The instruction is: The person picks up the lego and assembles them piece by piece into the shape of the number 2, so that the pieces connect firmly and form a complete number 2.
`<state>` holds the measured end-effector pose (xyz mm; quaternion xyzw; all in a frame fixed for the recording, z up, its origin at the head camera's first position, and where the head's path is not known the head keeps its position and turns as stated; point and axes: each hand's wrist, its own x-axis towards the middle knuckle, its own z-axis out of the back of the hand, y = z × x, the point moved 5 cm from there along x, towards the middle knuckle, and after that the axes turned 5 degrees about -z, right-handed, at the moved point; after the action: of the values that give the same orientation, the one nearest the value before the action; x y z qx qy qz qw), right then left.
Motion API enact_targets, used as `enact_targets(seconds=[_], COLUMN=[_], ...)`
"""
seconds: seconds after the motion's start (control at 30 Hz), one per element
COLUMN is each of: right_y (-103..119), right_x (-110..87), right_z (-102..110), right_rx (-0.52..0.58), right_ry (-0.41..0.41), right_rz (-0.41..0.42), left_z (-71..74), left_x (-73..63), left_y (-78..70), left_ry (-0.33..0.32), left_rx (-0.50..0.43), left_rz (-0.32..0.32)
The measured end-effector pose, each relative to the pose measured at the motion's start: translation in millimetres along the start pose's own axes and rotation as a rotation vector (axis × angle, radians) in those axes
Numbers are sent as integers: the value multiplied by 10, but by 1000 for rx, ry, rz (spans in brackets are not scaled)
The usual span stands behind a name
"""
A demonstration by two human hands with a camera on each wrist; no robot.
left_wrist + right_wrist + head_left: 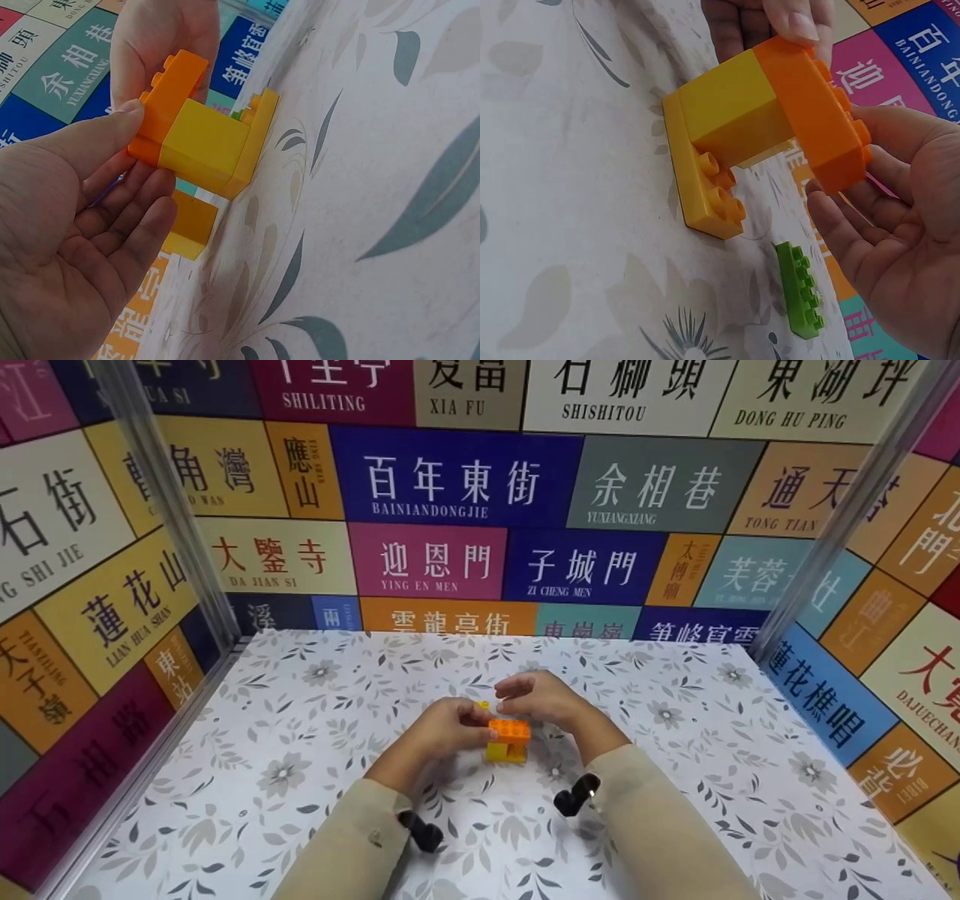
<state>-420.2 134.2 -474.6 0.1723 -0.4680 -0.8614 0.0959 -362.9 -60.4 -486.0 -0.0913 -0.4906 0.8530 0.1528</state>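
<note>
Two hands [450, 727] [546, 697], three yellow bricks [206, 139] [257, 142] [191, 225], one orange brick [817, 124], one green brick [796, 292] show.

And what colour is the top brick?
The top brick is orange, clearest in the right wrist view.

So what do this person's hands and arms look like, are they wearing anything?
The left hand and right hand are bare, without gloves. The left sleeve and right sleeve are long and beige. At each cuff sits a small black gadget with rounded parts, probably the wrist camera. No cables show.
</note>
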Motion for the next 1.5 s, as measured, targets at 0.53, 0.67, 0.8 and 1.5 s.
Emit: enact_targets(seconds=[0.53, 0.67, 0.8, 1.5], right_y=[-33, -32, -37, 6], right_x=[153, 174, 195, 2], right_z=[-145, -159, -162, 121], right_rx=[-103, -119, -131, -2], right_ry=[89, 86, 70, -49], right_rz=[-8, -36, -39, 2], left_z=[5, 7, 5, -20], left_x=[-5, 2, 13, 44], left_y=[6, 3, 3, 59], left_ry=[18, 12, 7, 41], left_rx=[-38, -34, -31, -63], left_rz=[26, 11, -12, 132])
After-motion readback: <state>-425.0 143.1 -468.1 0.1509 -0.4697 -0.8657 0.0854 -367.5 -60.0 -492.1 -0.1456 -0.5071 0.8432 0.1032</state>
